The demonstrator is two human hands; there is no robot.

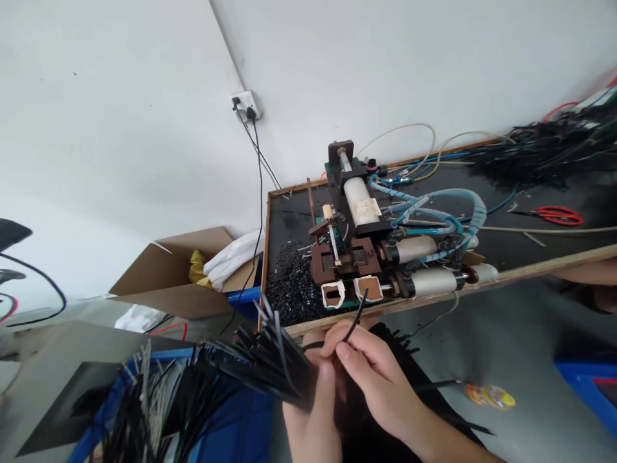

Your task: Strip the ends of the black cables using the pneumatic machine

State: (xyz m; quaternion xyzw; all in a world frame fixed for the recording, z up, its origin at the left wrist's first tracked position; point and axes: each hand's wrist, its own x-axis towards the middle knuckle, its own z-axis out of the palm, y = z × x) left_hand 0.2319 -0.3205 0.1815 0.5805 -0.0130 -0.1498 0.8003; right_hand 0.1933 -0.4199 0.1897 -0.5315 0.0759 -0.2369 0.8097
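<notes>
My left hand (pixel 315 411) is wrapped round a thick bundle of black cables (pixel 270 363), whose loose ends fan out to the left. My right hand (pixel 373 370) pinches a single black cable (pixel 358 314) between thumb and fingers. Its free tip points up toward a pneumatic machine (pixel 344 260) at the bench's near edge. The two hands almost meet, just below that edge. On the machine, two brown pads (pixel 369 289) with white rims face me, near the cable tip.
Small black cut pieces (pixel 294 283) lie heaped left of the machine. Red-handled scissors (pixel 559 215) and a pile of black cables (pixel 544 151) are on the bench at right. A blue crate (pixel 231 424) with cables stands lower left, an open cardboard box (pixel 164 273) behind it.
</notes>
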